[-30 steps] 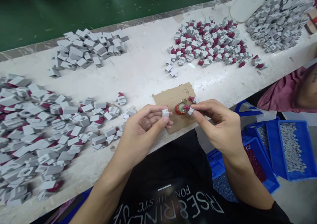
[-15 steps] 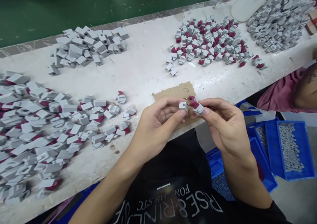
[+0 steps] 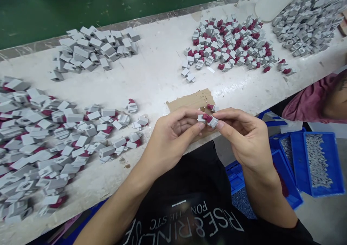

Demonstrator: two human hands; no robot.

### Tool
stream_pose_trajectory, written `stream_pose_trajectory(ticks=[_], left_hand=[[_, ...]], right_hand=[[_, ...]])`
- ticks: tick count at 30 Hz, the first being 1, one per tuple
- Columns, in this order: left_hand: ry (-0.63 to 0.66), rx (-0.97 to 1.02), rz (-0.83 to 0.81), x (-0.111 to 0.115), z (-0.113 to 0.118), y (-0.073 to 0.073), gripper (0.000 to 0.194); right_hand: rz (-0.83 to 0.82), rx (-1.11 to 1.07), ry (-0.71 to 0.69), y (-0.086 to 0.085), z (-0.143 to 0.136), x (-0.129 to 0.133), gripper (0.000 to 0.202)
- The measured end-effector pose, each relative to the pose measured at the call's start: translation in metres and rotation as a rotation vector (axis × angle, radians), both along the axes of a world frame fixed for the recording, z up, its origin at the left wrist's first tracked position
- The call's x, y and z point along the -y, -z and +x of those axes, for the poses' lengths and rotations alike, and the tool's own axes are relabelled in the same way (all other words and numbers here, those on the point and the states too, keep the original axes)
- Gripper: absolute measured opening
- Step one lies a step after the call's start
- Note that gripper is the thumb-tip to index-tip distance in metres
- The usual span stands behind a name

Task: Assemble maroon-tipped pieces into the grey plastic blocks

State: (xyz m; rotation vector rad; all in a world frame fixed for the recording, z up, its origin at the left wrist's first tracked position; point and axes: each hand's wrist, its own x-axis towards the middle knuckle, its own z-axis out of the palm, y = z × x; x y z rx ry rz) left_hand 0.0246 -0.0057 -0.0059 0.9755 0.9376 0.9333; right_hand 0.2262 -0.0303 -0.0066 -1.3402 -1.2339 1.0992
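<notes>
Between thumb and fingers, my left hand [image 3: 173, 140] pinches a small grey plastic block [image 3: 201, 118]. My right hand [image 3: 242, 136] pinches a grey piece with a dark red part [image 3: 208, 117], whose red end meets the grey block. Whether the red end sits inside the block or only touches it, I cannot tell. Another grey and red piece [image 3: 210, 107] shows just behind, near my right fingertips. Below both hands lies a torn sheet of brown cardboard [image 3: 187, 102] on the white table, with a wet-looking spot on it.
Joined grey and red pieces [image 3: 67, 129] spread over the left. A heap of grey blocks [image 3: 94, 50] lies behind them. Small grey and red pieces [image 3: 230, 44] and grey parts [image 3: 306, 24] lie right, near a white bottle [image 3: 273, 1]. Blue bins [image 3: 336, 165] stand below. Another person's sleeve [image 3: 306, 100] shows.
My right hand has moved slightly left, bringing its piece's red end against the grey block in my left hand. The gap between them has closed.
</notes>
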Motion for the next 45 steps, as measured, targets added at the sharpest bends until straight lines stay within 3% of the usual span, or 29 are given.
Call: stream_pose_trajectory(ticks=[10, 14, 16, 19, 22, 27, 31, 34, 40, 45], left_hand=[[0.135, -0.124, 0.073, 0.004, -0.014, -0.001, 0.008], [0.196, -0.458, 0.280, 0.002, -0.028, -0.006, 0.010], [0.165, -0.702, 0.415, -0.003, -0.040, -0.011, 0.013], [0.063, -1.067, 0.541, -0.012, -0.061, -0.013, 0.022], [0.044, -1.291, 0.484, -0.021, -0.077, -0.009, 0.034], [0.055, -1.459, 0.458, -0.029, -0.089, -0.004, 0.048], [0.043, -1.598, 0.436, -0.039, -0.094, -0.011, 0.064], [0.054, -1.685, 0.388, -0.052, -0.102, -0.020, 0.070], [-0.012, -1.736, 0.170, -0.078, -0.126, -0.042, 0.065], [-0.028, -1.725, 0.127, -0.092, -0.135, -0.041, 0.065]], right_hand=[[-0.039, -0.019, -0.186, -0.007, 0.005, -0.003, 0.011], [-0.031, 0.054, -0.226, -0.004, 0.005, -0.007, 0.014], [0.020, 0.153, -0.120, -0.005, 0.011, -0.015, 0.016], [0.212, 0.326, 0.215, -0.005, 0.037, -0.036, 0.010], [0.331, 0.423, 0.394, 0.001, 0.078, -0.061, 0.009], [0.250, 0.632, 0.516, 0.029, 0.134, -0.104, 0.020], [0.158, 0.844, 0.619, 0.048, 0.156, -0.135, 0.038], [0.137, 0.925, 0.561, 0.051, 0.162, -0.148, 0.043], [0.066, 0.907, 0.495, 0.047, 0.153, -0.132, 0.014], [0.027, 0.856, 0.323, 0.039, 0.132, -0.097, 0.020]])
